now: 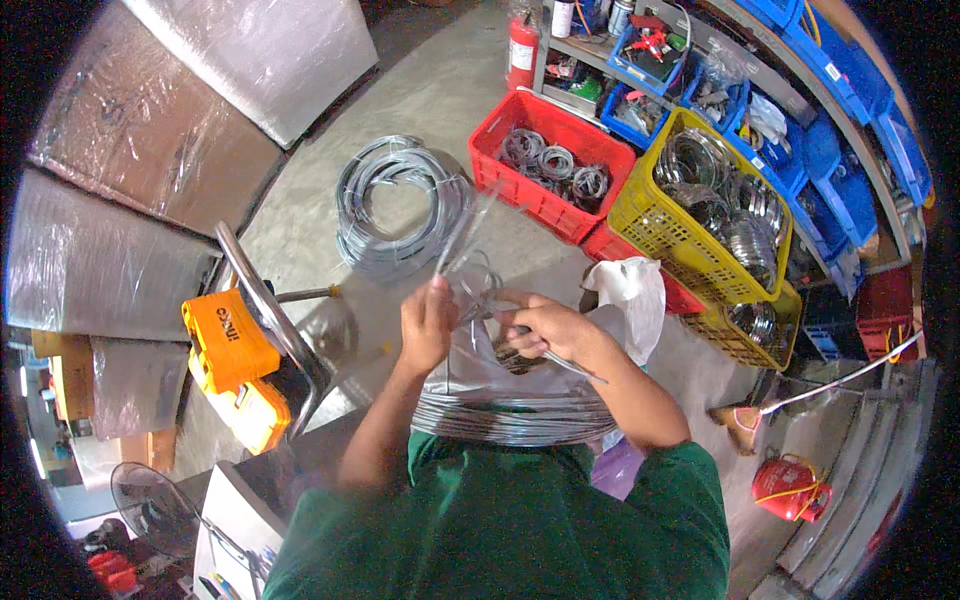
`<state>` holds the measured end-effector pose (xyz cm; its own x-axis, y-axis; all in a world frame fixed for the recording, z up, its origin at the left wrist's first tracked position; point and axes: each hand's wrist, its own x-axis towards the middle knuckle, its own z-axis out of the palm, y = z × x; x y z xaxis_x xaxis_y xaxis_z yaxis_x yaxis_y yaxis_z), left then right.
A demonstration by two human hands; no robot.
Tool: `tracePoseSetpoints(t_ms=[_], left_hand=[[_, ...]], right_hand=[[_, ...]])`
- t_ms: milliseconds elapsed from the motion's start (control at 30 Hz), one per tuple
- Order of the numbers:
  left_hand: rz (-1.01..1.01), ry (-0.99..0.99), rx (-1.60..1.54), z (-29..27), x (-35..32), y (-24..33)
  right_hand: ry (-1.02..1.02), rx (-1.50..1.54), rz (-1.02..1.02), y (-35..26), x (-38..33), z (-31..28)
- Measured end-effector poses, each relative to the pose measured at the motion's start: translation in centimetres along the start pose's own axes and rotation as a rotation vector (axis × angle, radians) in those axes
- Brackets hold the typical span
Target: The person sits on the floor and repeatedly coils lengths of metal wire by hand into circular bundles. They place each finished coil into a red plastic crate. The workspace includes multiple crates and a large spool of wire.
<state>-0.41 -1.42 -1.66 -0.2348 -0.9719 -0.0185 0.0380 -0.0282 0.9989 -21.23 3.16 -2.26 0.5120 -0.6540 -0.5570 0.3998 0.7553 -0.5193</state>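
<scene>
Lying nearest, across the lap of the green shirt (510, 520), a large coil of grey wire (515, 420) is spread from side to side. Just beyond it, blurred wire strands (465, 235) are gripped in the left hand (428, 322), whose fingers are curled closed with the thumb pressed against them; the strands are pointed up and away. Beside it, the right hand (552, 328) is also curled, with a thin grey piece (575, 366) clamped in the palm and pointed back toward the forearm; whether it is wire or a tool handle cannot be told. Between the hands, which are held apart, a small loop (480, 278) is blurred, with the right fingertips brought close to it; contact cannot be made out. To the right, the work is bordered by a white bag (635, 295), and to the left by a bent metal tube (255, 290) with yellow cases (232, 340) set beside it. Ahead, a second coil (352, 205) is laid on the floor (430, 95), and bare floor is left around its far and left sides. That room is bounded on the right by a red crate (530, 205) and a yellow crate (665, 245), both filled with rings, and on the left by wrapped boxes (150, 120). Farthest out, a fire extinguisher (522, 50) is stood beside a shelf (575, 52).
</scene>
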Motion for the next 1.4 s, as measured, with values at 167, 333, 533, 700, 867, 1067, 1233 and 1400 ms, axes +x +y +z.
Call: tracePoseSetpoints(t_ms=[167, 333, 533, 700, 867, 1067, 1233, 1400], left_hand=[[-0.137, 0.241, -0.556, -3.5, 4.0, 3.5], [-0.056, 0.239, -0.678, -9.8, 6.6, 11.8], [-0.325, -0.034, -0.756, -8.2, 3.9, 12.9], [-0.249, -0.211, -1.194, -3.6, 2.4, 11.8], [-0.469, -0.178, -1.155, 2.4, 2.1, 9.2], [-0.400, -0.349, -1.241, 3.5, 2.6, 10.3], [-0.329, -0.264, -1.186, 1.6, 3.0, 11.9], [0.122, -0.403, -1.082, -3.6, 6.9, 17.3]], right_hand=[[0.369, -1.196, -0.517, 3.4, -4.5, -1.5], [0.917, -1.679, -0.571, 5.7, -10.3, -10.3], [1.469, -1.900, -0.759, 6.4, -12.9, -18.6], [1.309, -0.650, -0.894, 5.1, -6.5, -14.2], [0.737, 0.392, -0.960, 1.5, -2.8, -5.2], [0.520, 0.567, -0.970, 0.0, 1.0, -1.2], [0.532, 0.539, -0.934, 2.1, 4.3, -5.3], [0.439, 0.077, -0.798, 5.7, 6.1, -10.7]])
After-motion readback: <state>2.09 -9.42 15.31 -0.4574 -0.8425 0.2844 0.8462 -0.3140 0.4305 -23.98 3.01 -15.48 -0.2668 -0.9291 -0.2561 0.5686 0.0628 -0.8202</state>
